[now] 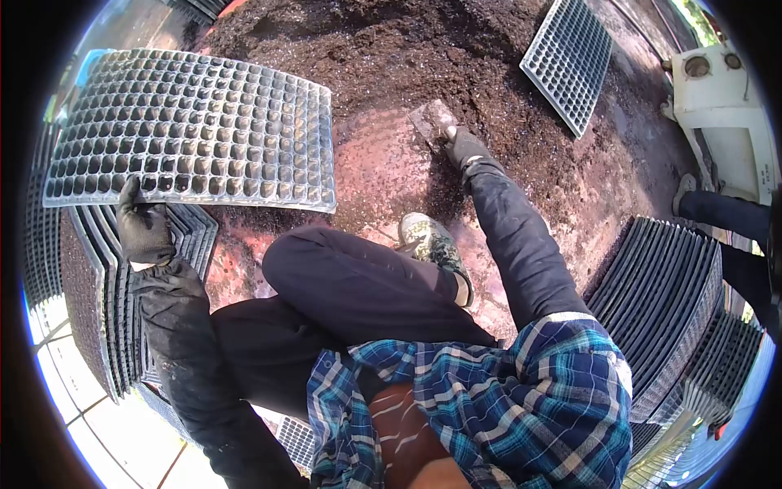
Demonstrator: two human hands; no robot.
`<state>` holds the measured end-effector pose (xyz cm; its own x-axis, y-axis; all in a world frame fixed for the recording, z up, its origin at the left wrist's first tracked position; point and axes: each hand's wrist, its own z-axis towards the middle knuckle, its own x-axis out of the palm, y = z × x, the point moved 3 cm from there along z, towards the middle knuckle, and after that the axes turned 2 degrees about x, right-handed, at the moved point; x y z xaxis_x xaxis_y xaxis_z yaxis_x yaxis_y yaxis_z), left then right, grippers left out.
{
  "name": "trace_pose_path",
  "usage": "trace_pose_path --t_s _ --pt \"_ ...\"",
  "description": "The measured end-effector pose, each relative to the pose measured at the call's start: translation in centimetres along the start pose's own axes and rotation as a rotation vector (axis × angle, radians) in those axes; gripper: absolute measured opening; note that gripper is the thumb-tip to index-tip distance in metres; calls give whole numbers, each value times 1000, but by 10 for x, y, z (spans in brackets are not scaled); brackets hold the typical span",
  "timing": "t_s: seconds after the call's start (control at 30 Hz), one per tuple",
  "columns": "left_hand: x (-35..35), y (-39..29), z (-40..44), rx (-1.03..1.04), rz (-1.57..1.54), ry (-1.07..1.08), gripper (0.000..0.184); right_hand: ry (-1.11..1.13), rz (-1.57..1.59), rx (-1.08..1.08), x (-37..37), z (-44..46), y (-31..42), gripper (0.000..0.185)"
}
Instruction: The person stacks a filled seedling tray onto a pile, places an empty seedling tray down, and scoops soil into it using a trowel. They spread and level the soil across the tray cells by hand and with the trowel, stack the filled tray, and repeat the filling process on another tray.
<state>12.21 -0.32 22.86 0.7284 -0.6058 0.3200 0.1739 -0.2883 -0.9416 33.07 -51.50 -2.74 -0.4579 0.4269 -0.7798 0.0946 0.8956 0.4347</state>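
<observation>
My left hand, in a dark glove, grips the near edge of a large seedling tray with its thumb on top. The cells of this tray look mostly empty, and it is held tilted over a stack of trays. My right hand, gloved too, is closed on a flat, soil-smeared scraper. The scraper rests at the edge of the dark soil on the reddish floor.
Another seedling tray lies on the soil at the upper right. Stacked trays stand at the left and right. A white machine is at the far right, beside another person's dark-clothed leg. My shoe is below the scraper.
</observation>
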Motion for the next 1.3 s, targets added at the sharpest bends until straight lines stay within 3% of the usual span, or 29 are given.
trace_pose_path --t_s 0.17,0.23,0.3,0.37,0.43,0.5,0.57,0.63,0.7,0.77,0.87,0.9,0.93,0.97,1.0,1.03,1.17,1.23,1.3 --pt "-27 9 19 166 179 105 22 28 -135 64 5 -28 -28 45" --pt "-32 6 15 358 590 240 30 14 -124 -71 -1 -46 -37 48" --pt "-30 -1 8 543 952 328 45 -19 -113 -47 -10 -69 -52 47" --pt "-44 -3 16 597 853 427 51 -205 153 105 -30 -99 -77 44" --pt "-41 -6 12 471 858 480 53 -314 141 222 -33 -107 -126 44" --pt "-48 -9 14 535 935 470 52 -495 190 510 -49 -123 -169 48" --pt "-53 -9 10 447 911 452 53 -635 296 696 -60 -131 -212 51" --pt "-56 -8 8 453 852 470 53 -917 323 757 -72 -134 -233 51" --pt "-56 -12 5 459 917 425 53 -946 463 744 -73 -130 -252 49" --pt "-66 -14 8 420 926 419 53 -831 398 812 -69 -111 -269 54" --pt "-64 -16 8 456 939 407 55 -721 402 772 -66 -81 -215 51" --pt "-60 -15 6 475 924 404 56 -820 565 670 -62 -76 -172 49" --pt "-55 -15 4 494 909 400 56 -724 632 574 -55 -57 -154 46" --pt "-51 -14 2 513 894 397 57 -679 499 671 -38 -26 -145 59" --pt "-55 -15 2 432 900 427 56 -653 549 525 -39 -17 -106 53" --pt "-54 -16 1 411 901 426 56 -698 449 575 -28 0 -80 49" --pt "-34 -16 -11 359 838 397 53 -745 454 259 10 74 18 54" --pt "-26 -16 -13 350 719 380 51 -587 526 206 10 77 75 56" --pt "-19 -13 -16 353 589 346 51 -459 450 9 10 73 106 57"
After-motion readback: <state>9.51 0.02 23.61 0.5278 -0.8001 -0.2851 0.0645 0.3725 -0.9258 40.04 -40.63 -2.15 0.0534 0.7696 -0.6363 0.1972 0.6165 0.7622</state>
